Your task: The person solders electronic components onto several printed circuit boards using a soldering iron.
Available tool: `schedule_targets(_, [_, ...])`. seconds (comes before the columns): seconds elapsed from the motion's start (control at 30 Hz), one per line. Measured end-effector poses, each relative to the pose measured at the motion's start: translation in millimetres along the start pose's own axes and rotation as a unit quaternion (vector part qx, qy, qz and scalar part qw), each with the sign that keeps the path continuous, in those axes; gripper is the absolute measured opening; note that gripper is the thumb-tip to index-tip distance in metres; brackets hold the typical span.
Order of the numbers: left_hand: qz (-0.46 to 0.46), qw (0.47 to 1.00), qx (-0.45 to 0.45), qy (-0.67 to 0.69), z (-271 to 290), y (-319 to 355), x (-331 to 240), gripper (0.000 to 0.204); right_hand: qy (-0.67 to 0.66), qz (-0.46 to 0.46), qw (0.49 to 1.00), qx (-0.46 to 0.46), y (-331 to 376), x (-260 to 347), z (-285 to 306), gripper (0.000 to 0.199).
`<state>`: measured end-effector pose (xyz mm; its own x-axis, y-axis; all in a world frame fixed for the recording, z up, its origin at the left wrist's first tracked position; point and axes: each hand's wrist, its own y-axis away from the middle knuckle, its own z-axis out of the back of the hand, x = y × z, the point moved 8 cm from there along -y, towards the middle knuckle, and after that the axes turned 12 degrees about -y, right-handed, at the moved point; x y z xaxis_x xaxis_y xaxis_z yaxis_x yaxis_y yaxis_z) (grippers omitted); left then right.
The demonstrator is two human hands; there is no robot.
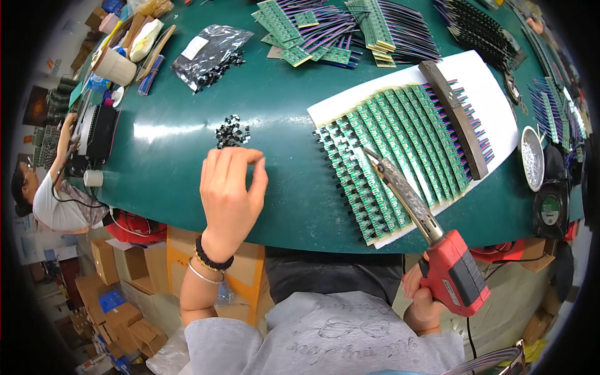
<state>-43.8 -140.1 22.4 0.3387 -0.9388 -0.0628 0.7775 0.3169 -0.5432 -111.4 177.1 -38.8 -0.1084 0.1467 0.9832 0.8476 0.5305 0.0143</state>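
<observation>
My left hand is at the near edge of a small pile of black components on the table. Its index finger and thumb tips come together in a pinch; whatever they hold, if anything, is too small to make out. My right hand grips the red handle of a soldering gun. The gun's long metal barrel slants up and left, its tip over a panel of green circuit board strips. Small black components stand along the panel's left strips. Beneath the strips lies a white board, and a dark bar presses across their wires.
A plastic bag spills black parts at the back left. Wired green boards are stacked at the back. A metal dish and a solder reel sit at right. At far left, another person works beside a black device.
</observation>
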Motion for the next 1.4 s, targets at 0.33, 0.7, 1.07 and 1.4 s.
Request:
schedule_targets(0.33, [0.049,0.998,0.033,-0.020,-13,13,37,0.012,-0.057,0.013,0.998,-0.027,-4,3,1,0.076])
schedule_targets(0.7, [-0.083,0.909,0.137,0.385,27,28,-105,0.020,0.061,-0.085,0.988,0.112,-12,9,-23,0.063])
schedule_targets(1.07, [0.079,0.729,0.292,0.614,-18,44,-148,0.011,0.112,0.036,0.984,0.130,-15,13,-18,0.068])
schedule_targets(1.4, [-0.034,0.808,0.173,0.562,-5,26,-159,0.018,0.094,0.049,0.991,0.084,-10,-1,7,0.069])
